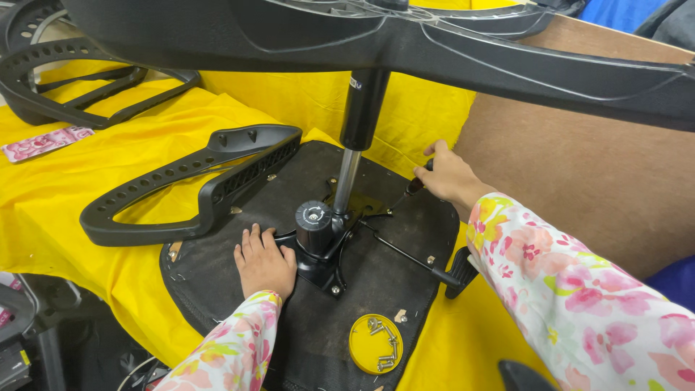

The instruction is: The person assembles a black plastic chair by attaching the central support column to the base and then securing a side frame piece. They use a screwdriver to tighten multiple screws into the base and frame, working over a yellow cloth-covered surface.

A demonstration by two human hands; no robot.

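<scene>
An upturned black chair seat (217,279) lies on a yellow cloth (72,195). A black metal mechanism plate (333,239) with a round knob (313,217) and a gas-lift column (358,137) is mounted on it. My left hand (264,264) rests flat on the seat, touching the plate's near edge. My right hand (450,176) grips a screwdriver (409,190) whose tip points at the plate's far side. A black armrest (195,188) is attached at the seat's left side. A lever with a black handle (449,275) sticks out to the right.
A yellow lid (375,344) holding several screws sits on the seat's near edge. The chair's star base (434,51) spans overhead. A second armrest (65,80) and a pink packet (43,143) lie at the left. Brown board (601,188) stands at the right.
</scene>
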